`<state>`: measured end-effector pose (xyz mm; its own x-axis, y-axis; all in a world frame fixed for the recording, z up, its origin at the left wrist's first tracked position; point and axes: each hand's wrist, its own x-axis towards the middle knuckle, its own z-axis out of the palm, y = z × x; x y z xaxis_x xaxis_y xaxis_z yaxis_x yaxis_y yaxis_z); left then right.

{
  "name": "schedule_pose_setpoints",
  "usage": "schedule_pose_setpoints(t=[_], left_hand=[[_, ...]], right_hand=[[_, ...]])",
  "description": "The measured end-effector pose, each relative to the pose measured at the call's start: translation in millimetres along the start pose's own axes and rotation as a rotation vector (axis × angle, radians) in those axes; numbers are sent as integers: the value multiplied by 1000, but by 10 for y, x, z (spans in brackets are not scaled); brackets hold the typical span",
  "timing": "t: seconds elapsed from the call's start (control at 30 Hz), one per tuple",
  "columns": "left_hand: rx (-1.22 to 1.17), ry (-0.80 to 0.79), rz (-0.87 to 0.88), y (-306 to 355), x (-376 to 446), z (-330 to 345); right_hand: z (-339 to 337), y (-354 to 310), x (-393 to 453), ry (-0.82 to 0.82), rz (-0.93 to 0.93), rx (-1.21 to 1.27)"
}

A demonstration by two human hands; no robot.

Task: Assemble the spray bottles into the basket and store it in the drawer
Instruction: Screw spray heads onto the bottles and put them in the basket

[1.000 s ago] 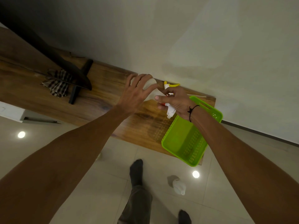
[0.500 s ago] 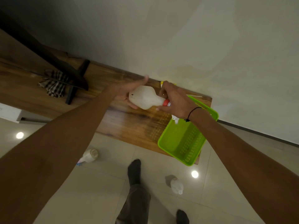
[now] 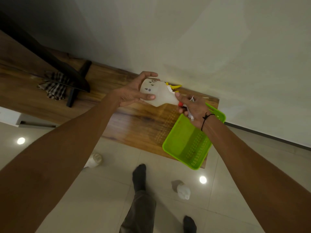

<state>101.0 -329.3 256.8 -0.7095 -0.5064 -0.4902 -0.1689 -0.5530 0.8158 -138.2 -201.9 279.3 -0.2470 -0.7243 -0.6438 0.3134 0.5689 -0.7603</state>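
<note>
Spray bottle (image 3: 158, 94) held in both hands above wooden tabletop (image 3: 131, 125) by white wall (image 3: 202, 47).

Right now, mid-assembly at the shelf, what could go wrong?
1. The white bottle is held sideways in the air by the left hand while the right hand works the red-collared spray head; a slip could drop either part.
2. The green basket overhangs the wooden shelf edge, right under the right wrist; a nudge might tip it off.
3. Two more bottles lie on the floor by the feet, a trip hazard.
</note>
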Motion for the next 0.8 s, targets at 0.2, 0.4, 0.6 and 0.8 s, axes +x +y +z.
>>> schedule_pose_setpoints(t=[0.2,0.4,0.6,0.8], left_hand=[[-43,31,-383,92,23,66],[-116,93,-226,-116,-52,-23],[-119,-9,-60,-166,-117,-7],[56,-58,-11,-246,-133,25]], right_hand=[[-8,-66,-46,-65,-232,-231],[-20,-66,-51,-69,-141,-209],[-77,-2,-100,-79,-51,-157],[-186,-19,-151,-159,-1,-271]])
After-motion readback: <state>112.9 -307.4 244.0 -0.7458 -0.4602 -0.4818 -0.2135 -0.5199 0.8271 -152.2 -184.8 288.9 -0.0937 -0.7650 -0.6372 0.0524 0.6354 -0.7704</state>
